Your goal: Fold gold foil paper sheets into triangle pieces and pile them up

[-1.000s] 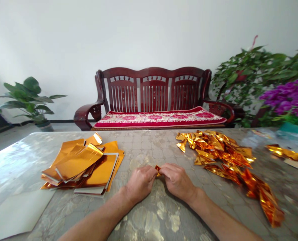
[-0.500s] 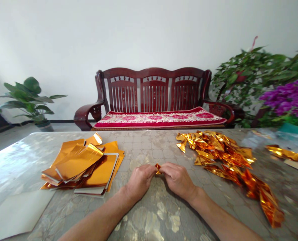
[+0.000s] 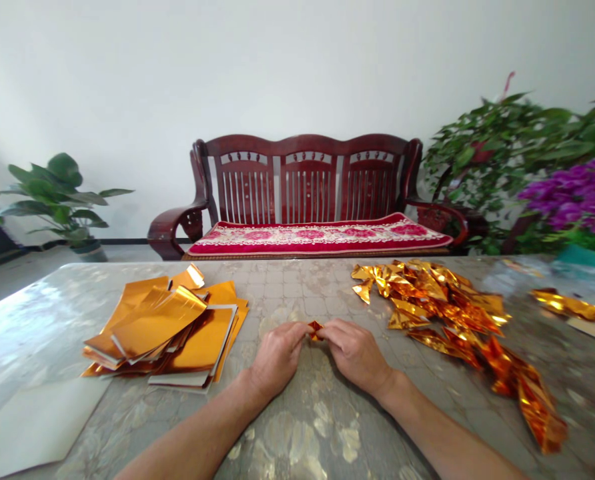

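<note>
We were in a home's sitting room. A dark wooden settee (image 3: 302,180) with a red cushion (image 3: 317,238) stood at twelve o'clock, a potted plant (image 3: 52,193) at ten, and leafy greenery (image 3: 492,153) with purple flowers (image 3: 572,203) at two.

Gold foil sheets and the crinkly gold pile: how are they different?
The foil sheets are flat with straight edges, while the crinkly foil pile is twisted and crumpled. The sheets overlap in a stack on the left of the table; the pile sprawls loosely on the right. The sheets show pale edges in places; the pile looks all shiny. Both are gold-orange and gleaming.
</note>
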### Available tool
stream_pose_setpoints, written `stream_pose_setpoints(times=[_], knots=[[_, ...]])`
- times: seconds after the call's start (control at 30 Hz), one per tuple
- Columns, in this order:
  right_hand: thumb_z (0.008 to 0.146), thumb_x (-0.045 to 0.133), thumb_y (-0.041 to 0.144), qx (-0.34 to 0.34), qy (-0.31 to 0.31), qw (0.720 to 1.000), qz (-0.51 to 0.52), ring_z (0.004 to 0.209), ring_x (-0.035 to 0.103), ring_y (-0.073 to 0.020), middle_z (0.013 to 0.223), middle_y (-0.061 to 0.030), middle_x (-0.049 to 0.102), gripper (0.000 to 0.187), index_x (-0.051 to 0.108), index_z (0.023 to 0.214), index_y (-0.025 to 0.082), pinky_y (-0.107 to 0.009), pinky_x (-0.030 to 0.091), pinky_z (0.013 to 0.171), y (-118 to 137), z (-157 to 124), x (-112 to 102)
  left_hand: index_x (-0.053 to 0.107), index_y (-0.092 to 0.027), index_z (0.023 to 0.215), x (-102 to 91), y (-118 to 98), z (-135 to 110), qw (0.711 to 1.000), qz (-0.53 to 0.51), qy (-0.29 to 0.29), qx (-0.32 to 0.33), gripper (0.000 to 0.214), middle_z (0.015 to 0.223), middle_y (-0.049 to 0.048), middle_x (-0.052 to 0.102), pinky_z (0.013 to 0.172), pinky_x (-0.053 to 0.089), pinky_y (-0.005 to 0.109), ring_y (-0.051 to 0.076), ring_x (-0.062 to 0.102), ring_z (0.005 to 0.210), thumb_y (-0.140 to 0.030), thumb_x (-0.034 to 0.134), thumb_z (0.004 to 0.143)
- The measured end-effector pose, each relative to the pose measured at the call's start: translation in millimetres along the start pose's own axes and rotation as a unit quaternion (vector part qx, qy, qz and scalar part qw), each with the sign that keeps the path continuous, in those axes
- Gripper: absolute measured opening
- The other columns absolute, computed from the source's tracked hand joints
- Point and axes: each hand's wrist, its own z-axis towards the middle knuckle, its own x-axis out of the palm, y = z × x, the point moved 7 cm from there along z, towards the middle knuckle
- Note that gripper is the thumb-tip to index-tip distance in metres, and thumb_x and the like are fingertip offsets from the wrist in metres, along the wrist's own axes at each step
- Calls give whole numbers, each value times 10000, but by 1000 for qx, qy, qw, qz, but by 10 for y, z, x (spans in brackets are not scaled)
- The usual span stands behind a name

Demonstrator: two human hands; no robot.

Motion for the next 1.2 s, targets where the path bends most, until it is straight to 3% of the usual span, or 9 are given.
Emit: stream_pose_setpoints(times=[0.27, 1.2], knots=[[907, 471, 54, -10, -4, 1000, 2, 893, 673, -170, 966, -53, 730, 310, 682, 1066, 216, -268, 507, 805, 37, 9, -28, 669, -255, 1131, -52, -83, 12, 997, 74, -7, 15, 315, 1038, 29, 749, 826, 545, 268, 156, 691, 920, -111, 489, 917], [898, 451, 42, -22, -15, 999, 39, 804, 655, -163, 874, -49, 712, 314, 695, 1005, 207, -246, 490, 732, 119, 13, -62, 693, -259, 1085, 21, -79, -2, 1000, 0, 24, 10, 389, 1002, 7, 745, 813, 530, 226, 139, 690, 907, -32, 464, 869]])
